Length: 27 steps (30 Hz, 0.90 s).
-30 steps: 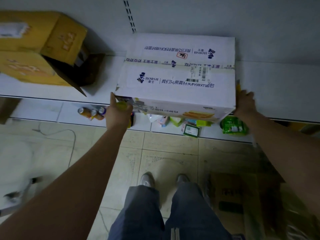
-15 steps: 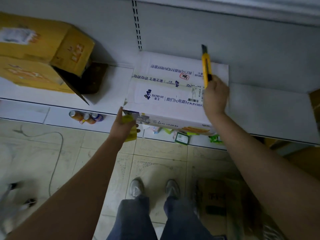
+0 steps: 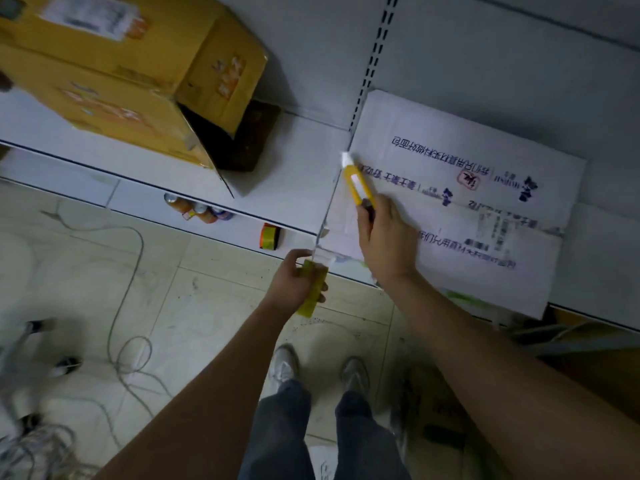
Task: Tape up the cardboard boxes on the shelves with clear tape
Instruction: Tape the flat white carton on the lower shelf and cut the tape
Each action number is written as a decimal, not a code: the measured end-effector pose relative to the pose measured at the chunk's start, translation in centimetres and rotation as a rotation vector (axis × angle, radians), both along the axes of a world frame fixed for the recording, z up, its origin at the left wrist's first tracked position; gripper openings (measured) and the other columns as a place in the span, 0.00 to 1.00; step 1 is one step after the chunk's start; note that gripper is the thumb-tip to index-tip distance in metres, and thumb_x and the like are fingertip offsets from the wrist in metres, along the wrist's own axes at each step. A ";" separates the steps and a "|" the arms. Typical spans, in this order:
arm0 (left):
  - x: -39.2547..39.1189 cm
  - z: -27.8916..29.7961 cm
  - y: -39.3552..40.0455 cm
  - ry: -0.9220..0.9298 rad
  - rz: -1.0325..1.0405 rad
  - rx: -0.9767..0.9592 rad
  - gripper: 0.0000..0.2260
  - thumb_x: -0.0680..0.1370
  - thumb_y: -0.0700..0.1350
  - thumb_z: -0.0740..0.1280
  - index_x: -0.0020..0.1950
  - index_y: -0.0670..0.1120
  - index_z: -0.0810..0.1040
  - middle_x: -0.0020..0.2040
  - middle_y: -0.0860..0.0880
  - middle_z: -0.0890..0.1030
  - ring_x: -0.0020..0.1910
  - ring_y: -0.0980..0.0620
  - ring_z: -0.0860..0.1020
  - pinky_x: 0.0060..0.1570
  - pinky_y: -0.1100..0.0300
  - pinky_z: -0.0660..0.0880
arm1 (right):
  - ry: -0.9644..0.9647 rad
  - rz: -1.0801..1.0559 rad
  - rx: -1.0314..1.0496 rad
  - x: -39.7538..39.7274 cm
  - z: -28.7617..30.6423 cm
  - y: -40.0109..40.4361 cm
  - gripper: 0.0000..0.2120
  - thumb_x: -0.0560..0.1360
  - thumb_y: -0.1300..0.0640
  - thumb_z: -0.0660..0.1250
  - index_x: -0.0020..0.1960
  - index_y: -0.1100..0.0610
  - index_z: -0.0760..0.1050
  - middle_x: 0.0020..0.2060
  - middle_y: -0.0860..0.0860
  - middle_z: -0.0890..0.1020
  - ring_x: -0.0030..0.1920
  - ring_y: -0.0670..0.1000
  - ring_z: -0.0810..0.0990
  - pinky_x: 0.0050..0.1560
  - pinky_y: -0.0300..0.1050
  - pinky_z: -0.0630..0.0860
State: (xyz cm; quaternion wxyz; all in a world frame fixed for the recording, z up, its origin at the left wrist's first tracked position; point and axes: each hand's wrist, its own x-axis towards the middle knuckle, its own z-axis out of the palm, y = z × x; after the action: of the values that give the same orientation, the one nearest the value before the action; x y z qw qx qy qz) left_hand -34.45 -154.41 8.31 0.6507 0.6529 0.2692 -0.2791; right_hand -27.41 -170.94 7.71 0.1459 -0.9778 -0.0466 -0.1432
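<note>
Head view: my left hand grips the tape roll below the shelf edge, keeping the strip taut off the white box. My right hand clasps the knife, blade at the box's left edge, ready to cut.

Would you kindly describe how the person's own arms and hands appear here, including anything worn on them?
Both forearms are bare as far as the frame shows: no sleeve, glove, watch or ring is visible on the left hand or the right hand. Any sleeve would sit above the frame edge. Lower down, the person wears dark blue-grey trousers and pale grey sneakers.
</note>
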 end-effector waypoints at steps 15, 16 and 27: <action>2.7 -0.7 0.0 0.029 -0.027 -0.088 0.10 0.82 0.47 0.67 0.58 0.42 0.77 0.43 0.40 0.82 0.28 0.52 0.80 0.27 0.63 0.76 | 0.216 -0.151 -0.312 6.8 2.2 0.6 0.20 0.85 0.49 0.52 0.65 0.63 0.67 0.47 0.59 0.82 0.40 0.58 0.82 0.28 0.45 0.59; 2.5 -0.5 0.2 0.052 0.018 -0.159 0.07 0.82 0.44 0.67 0.58 0.43 0.77 0.43 0.38 0.81 0.29 0.49 0.80 0.28 0.60 0.77 | 0.199 -0.121 -0.273 6.0 3.3 0.5 0.18 0.85 0.49 0.53 0.65 0.63 0.68 0.45 0.59 0.82 0.38 0.58 0.81 0.27 0.45 0.57; 1.6 0.6 1.1 0.055 0.020 -0.033 0.04 0.83 0.37 0.61 0.53 0.42 0.75 0.38 0.43 0.78 0.18 0.61 0.74 0.19 0.69 0.69 | 0.324 0.308 -0.525 -6.9 1.2 -4.2 0.33 0.69 0.68 0.69 0.73 0.55 0.69 0.43 0.57 0.83 0.32 0.55 0.81 0.29 0.44 0.76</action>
State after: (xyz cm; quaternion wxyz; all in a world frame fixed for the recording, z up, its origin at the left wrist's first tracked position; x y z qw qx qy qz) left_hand -32.86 -153.35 8.93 0.6565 0.6314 0.2887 -0.2950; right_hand -34.27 -175.10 8.90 -0.0853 -0.9734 -0.2053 0.0547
